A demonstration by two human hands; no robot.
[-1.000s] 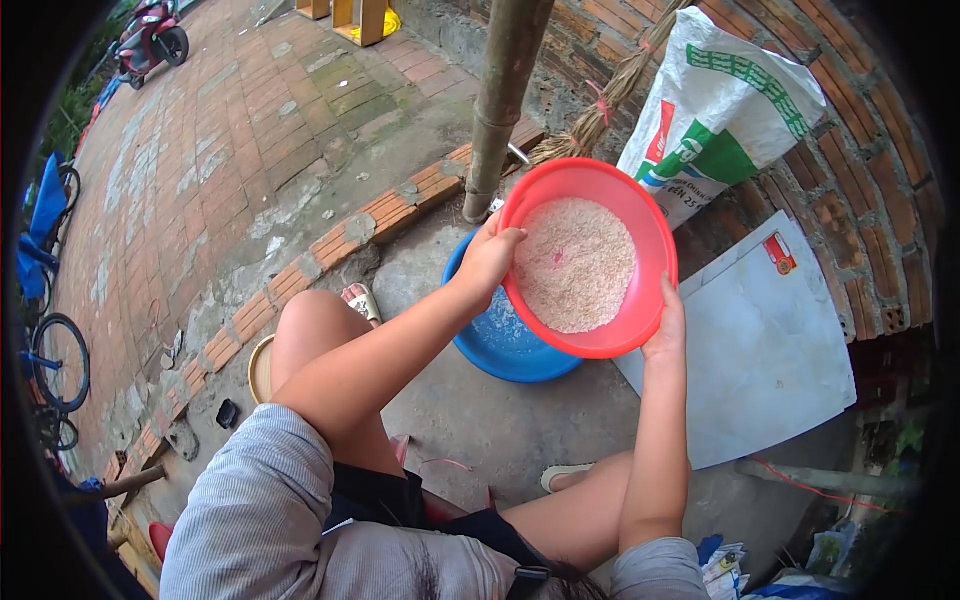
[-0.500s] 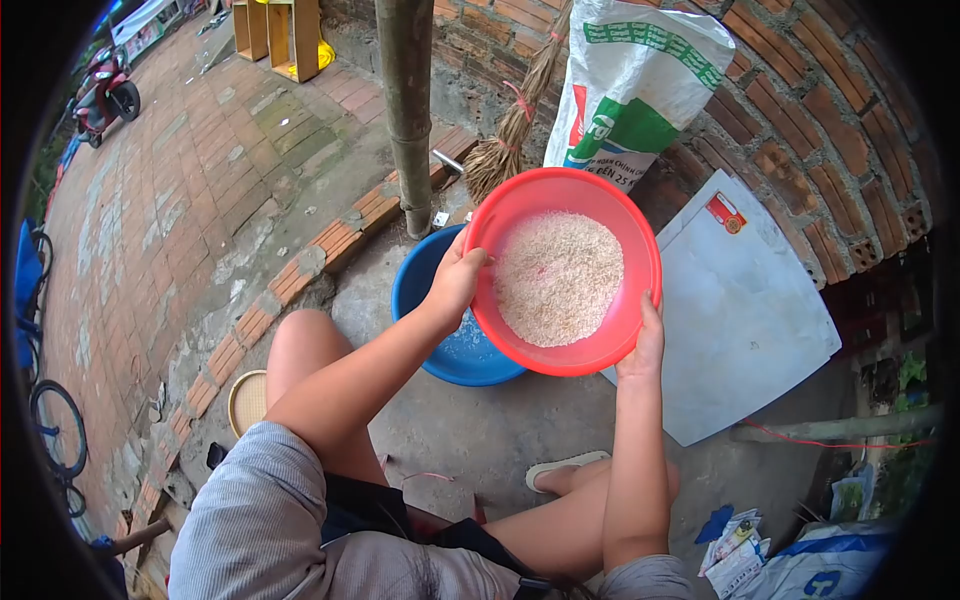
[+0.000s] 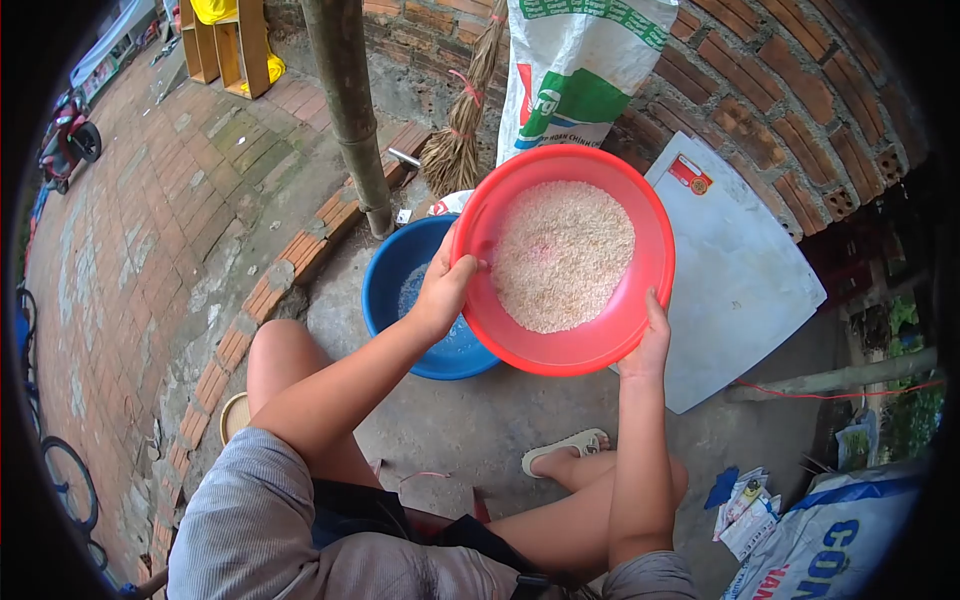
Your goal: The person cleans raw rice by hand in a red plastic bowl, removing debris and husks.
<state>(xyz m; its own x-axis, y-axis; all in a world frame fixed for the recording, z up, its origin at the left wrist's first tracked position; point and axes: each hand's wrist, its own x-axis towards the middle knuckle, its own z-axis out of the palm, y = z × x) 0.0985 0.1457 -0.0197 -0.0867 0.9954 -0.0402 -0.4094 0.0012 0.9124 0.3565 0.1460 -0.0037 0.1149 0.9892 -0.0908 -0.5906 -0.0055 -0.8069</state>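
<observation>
A red plastic basin (image 3: 480, 315) is held up between my two hands, with a layer of pale grains (image 3: 563, 256) spread over its bottom. On its left rim my left hand (image 3: 446, 290) is closed, the thumb over the edge. My right hand (image 3: 647, 342) grips the lower right rim, its thumb pointing up along the side. Partly behind and below the red basin stands a blue basin (image 3: 385, 265) with some cloudy liquid or residue in it. The fingers under the red rim are hidden.
A white board (image 3: 740, 290) lies at the right. Behind are a white and green sack (image 3: 575, 85), a straw broom (image 3: 455, 150) and a bamboo post (image 3: 345, 100). A round woven tray (image 3: 234, 416) is by my left knee. Another sack (image 3: 840, 540) lies at the lower right.
The view has shifted to the right, so the surroundings appear further left. The red basin looks slightly larger and closer, still held by both hands.
</observation>
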